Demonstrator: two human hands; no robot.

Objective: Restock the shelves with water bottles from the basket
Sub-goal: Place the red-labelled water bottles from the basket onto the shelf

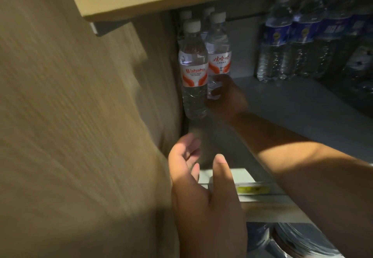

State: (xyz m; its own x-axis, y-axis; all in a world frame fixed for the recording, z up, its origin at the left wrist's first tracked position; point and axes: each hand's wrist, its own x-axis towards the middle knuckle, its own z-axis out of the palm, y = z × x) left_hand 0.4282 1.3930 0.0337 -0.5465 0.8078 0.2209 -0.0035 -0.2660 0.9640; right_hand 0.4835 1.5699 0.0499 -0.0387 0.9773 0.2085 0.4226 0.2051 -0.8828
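Already a small cluster of red-and-white-labelled water bottles stands at the left end of the shelf (292, 112), in the upper middle of the frame: one front bottle (193, 66) by the side wall, two white caps (207, 11) showing behind. Of the hands, the right hand (226, 96) is curled around the lower body of the bottle being placed (218, 50), just right of that front one and seemingly touching it. It stands upright, long axis vertical, cap up, label facing the camera. The left hand (193, 177) hangs relaxed and empty at lower centre. Much bare shelf lies between this cluster and the blue-labelled bottles (298, 35) at upper right, so restocking looks partly done; the basket is out of view.
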